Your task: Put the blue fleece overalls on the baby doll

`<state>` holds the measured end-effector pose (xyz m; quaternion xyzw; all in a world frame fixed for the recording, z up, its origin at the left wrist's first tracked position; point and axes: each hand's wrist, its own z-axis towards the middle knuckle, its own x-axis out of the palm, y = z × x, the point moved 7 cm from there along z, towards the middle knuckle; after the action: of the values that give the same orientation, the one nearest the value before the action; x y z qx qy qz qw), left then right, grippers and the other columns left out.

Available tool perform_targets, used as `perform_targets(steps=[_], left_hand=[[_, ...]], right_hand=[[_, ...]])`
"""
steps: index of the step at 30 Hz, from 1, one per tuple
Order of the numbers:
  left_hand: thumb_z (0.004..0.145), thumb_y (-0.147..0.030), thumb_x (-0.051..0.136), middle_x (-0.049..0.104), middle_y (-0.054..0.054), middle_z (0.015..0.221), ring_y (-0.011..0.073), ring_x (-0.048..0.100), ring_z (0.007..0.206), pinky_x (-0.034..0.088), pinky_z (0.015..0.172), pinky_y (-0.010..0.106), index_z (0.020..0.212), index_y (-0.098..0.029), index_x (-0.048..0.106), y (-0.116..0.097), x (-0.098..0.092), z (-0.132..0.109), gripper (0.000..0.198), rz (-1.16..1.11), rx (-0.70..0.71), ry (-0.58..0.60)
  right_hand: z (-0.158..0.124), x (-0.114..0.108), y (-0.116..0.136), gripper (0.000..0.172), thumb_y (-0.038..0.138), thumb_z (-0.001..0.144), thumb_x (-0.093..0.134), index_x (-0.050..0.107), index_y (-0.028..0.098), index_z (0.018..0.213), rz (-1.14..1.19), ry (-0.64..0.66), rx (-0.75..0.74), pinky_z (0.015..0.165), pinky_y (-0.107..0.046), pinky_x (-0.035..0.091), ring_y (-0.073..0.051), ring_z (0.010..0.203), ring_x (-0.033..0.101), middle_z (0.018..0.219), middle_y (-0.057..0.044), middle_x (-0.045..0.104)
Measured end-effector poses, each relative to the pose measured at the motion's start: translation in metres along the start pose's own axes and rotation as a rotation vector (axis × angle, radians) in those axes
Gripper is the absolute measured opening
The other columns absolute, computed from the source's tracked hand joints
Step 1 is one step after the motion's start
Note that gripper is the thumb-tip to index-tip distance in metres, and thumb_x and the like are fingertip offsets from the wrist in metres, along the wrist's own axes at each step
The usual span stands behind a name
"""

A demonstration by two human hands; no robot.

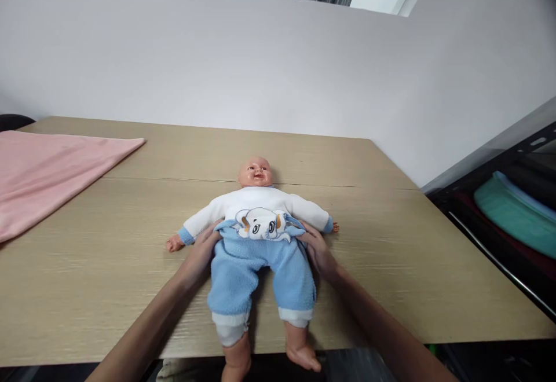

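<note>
A baby doll (257,172) lies on its back on the table, head toward the wall and arms spread out. It wears a white top (260,197) with blue cuffs and an embroidered animal face on the belly. Below that are fuzzy blue trousers (263,252) with white hems. My left hand (207,248) grips the trousers' waist at the left side. On the opposite side, my right hand (319,250) holds the waist too. Fingertips of both hands are partly hidden by the cloth. The doll's bare feet reach past the table's near edge.
A pink cloth (47,168) lies on the left of the wooden table (382,266). Behind stands a white wall (243,63) with an opening at the top. At right, a black rack (490,243) holds folded fabric, including a teal piece (512,214).
</note>
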<state>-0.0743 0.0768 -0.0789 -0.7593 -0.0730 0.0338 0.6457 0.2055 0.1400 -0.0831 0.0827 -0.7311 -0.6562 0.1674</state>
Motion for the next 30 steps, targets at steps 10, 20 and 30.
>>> perform_targets(steps=[10, 20, 30], left_hand=[[0.097, -0.062, 0.071, 0.063, 0.001, 0.094, 0.0199, 0.055, 0.088, 0.047, 0.082, 0.029, 0.099, -0.022, 0.063, -0.051, -0.005, 0.015, 0.041, 0.104, 0.202, 0.199], [0.102, -0.054, 0.065, 0.064, 0.003, 0.106, 0.0231, 0.055, 0.103, 0.042, 0.095, 0.032, 0.103, -0.022, 0.067, -0.059, -0.003, 0.033, 0.032, 0.384, 0.393, 0.058], [0.094, -0.061, 0.074, 0.076, 0.007, 0.111, 0.0266, 0.067, 0.106, 0.05, 0.099, 0.037, 0.118, -0.02, 0.071, -0.004, 0.016, 0.078, 0.047, -0.188, 0.087, 0.19]], right_hand=[[0.018, 0.012, 0.06, 0.036, 0.058, 0.092, 0.076, 0.07, 0.025, 0.105, -0.417, 0.089, -0.247, 0.107, -0.039, 0.05, -0.027, 0.109, 0.063, 0.11, -0.005, 0.069], [0.059, -0.004, 0.035, 0.041, 0.067, 0.095, 0.067, 0.063, 0.026, 0.093, -0.353, -0.075, -0.231, 0.096, -0.036, 0.051, -0.024, 0.098, 0.062, 0.095, -0.001, 0.066], [0.066, 0.005, 0.009, 0.051, 0.07, 0.092, 0.069, 0.071, 0.026, 0.116, -0.142, -0.033, -0.079, 0.099, -0.042, 0.059, -0.028, 0.109, 0.072, 0.109, -0.005, 0.079]])
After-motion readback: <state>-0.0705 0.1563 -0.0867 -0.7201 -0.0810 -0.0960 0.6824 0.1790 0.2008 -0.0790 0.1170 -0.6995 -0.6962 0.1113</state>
